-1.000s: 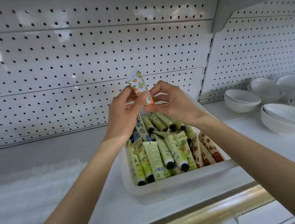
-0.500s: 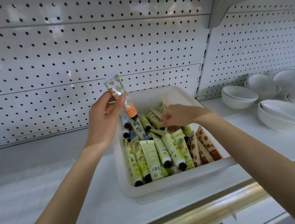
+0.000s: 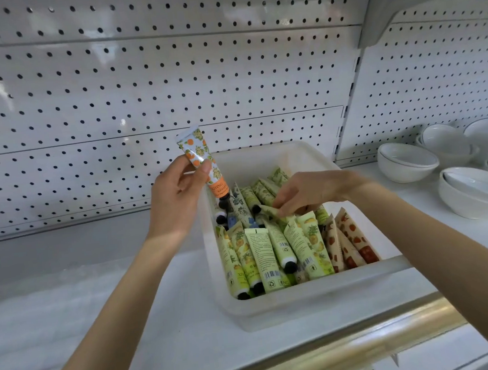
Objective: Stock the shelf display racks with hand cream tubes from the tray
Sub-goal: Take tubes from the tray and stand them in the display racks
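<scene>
One tube up, one more to pick.
My left hand [image 3: 176, 196] grips the orange tube [image 3: 202, 162] by its middle, over the tray [image 3: 305, 297]; my right hand [image 3: 305, 192] pinches a green tube [image 3: 270, 209] inside. Tubes look light and soft, so the middle seems best.

White pegboard panels [image 3: 140, 90] line the back, dotted with dark holes and catching soft glare toward the left. A slotted upright [image 3: 349, 93] splits them, with a white bracket [image 3: 380, 4] angling out above. The white shelf [image 3: 176, 338] has a brass-coloured front rail [image 3: 339, 347]. Stacked white bowls [image 3: 406, 161] sit at its right.
</scene>
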`<state>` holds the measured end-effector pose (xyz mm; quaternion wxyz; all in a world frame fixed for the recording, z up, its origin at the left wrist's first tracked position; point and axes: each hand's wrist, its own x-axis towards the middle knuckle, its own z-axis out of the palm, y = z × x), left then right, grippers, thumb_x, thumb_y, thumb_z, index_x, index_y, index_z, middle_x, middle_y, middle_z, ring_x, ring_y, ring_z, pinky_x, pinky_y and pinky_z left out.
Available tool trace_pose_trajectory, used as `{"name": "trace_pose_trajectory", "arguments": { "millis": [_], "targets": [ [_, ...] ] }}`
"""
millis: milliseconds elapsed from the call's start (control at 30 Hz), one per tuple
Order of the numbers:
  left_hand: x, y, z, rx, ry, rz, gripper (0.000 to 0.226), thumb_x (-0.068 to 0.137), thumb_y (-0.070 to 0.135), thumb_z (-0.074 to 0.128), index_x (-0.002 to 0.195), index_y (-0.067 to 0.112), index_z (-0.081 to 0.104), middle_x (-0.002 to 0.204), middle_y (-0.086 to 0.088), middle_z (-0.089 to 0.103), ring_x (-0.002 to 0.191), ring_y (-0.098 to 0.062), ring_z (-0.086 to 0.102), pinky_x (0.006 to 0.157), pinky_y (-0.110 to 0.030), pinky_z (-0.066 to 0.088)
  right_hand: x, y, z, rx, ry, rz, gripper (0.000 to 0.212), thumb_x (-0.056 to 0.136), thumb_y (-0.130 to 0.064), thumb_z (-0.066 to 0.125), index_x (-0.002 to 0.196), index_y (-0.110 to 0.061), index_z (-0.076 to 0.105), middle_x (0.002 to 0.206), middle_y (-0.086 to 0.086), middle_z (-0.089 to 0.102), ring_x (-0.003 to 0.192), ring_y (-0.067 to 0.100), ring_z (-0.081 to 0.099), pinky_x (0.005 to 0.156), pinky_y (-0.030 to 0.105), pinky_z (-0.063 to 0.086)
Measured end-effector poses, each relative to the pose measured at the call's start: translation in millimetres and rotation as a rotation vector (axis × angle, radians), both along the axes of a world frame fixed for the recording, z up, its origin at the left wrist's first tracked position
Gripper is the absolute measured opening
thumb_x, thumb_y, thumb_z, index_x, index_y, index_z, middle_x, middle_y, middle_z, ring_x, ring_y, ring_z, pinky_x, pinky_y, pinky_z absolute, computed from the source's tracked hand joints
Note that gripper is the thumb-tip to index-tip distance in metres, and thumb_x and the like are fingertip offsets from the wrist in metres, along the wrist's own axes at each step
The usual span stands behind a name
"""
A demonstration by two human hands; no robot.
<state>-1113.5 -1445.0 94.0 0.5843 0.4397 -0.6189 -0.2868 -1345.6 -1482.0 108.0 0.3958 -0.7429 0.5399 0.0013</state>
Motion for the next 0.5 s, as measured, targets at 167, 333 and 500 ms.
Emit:
{"name": "trace_pose_trajectory", "arguments": {
  "millis": [167, 333, 500],
  "targets": [
    [5.0, 1.4, 0.2, 0.015, -0.001, 0.003, 0.007, 0.092, 0.020, 0.055, 0.096, 0.019, 0.060, 0.089, 0.015, 0.062, 0.078, 0.013, 0.058, 0.078, -0.007, 0.044, -2.8, -0.6, 3.0, -0.028, -0.113, -0.139, 0.008, 0.089, -0.021, 0.062, 0.089, -0.013, 0.061, 0.059, -0.008, 0.042, 0.059, 0.012, 0.047, 0.071, 0.022, 0.052],
    [8.7, 4.3, 0.5, 0.018, -0.004, -0.006, 0.008, 0.091, 0.020, 0.055, 0.096, 0.018, 0.061, 0.090, 0.015, 0.062, 0.079, 0.014, 0.058, 0.076, -0.006, 0.045, -3.5, 1.6, 4.7, -0.034, -0.171, -0.208, 0.036, 0.090, -0.023, 0.060, 0.119, -0.001, 0.055, 0.085, 0.006, 0.058, 0.072, 0.013, 0.048, 0.075, 0.023, 0.048],
    [12.1, 8.5, 0.6, 0.012, -0.003, -0.007, 0.009, 0.091, 0.018, 0.056, 0.099, 0.014, 0.059, 0.094, 0.013, 0.062, 0.080, 0.014, 0.059, 0.072, -0.005, 0.045, -4.8, 0.1, 4.3, -0.078, -0.191, -0.250, 0.053, 0.091, -0.024, 0.058, 0.137, -0.007, 0.040, 0.132, 0.008, 0.050, 0.116, 0.024, 0.052, 0.086, 0.027, 0.046]
  ]
}}
